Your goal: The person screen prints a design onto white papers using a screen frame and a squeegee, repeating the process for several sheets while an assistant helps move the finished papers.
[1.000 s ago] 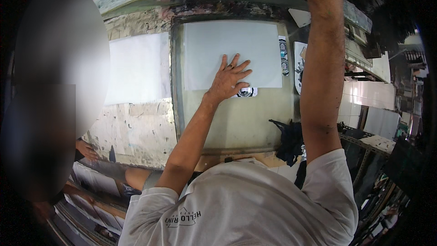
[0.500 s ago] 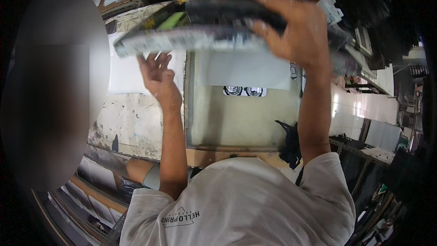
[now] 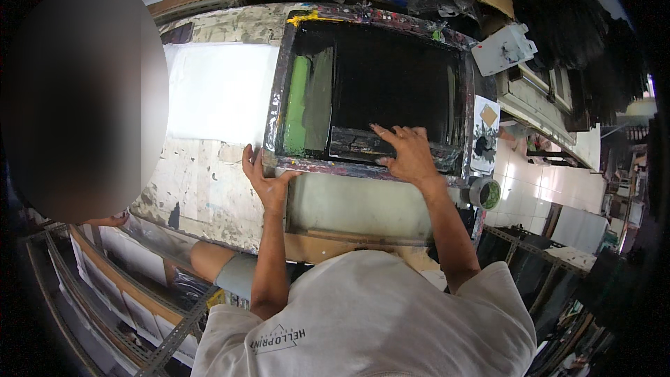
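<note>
The one readable text is a line of dark capital lettering on the left chest of the person's pale grey T-shirt, upside down in the head view and set with a thin angular outline, beside a smaller row too tiny to make out.

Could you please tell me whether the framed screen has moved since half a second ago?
Yes, the framed screen has swung down toward the near side, its front edge now reaching farther across the pale board.
</note>
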Demonstrator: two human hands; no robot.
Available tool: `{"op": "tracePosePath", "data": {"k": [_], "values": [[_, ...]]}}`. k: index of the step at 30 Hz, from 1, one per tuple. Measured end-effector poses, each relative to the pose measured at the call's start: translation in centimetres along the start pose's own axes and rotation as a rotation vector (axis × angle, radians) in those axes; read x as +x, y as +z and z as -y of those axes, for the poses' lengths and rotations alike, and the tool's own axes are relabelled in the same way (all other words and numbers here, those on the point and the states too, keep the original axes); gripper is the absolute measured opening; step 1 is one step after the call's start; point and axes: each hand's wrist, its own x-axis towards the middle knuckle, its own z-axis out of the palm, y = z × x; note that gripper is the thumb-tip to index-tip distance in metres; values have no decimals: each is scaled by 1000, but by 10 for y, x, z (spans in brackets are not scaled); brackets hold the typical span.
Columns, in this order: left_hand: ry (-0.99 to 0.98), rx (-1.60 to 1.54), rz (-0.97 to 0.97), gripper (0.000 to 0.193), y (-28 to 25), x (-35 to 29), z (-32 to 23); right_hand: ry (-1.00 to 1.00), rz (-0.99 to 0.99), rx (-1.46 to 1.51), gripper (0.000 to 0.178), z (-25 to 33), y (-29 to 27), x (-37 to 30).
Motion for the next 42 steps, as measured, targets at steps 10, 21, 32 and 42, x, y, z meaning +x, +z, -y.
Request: {"op": "tracePosePath", "data": {"k": [10, 21, 32, 42], "values": [[-27, 11, -8, 101, -4, -3, 3, -53, -343, -122, 79, -61, -4, 118], [-40, -87, -9, 105, -5, -2, -3, -109, -395, -180, 68, -127, -46, 247], [-252, -477, 6, 88, 3, -10, 7, -114, -428, -247, 51, -88, -21, 163], [-71, -404, -150, 82, -27, 39, -76, -110, -287, -88, 59, 48, -91, -18]]}}
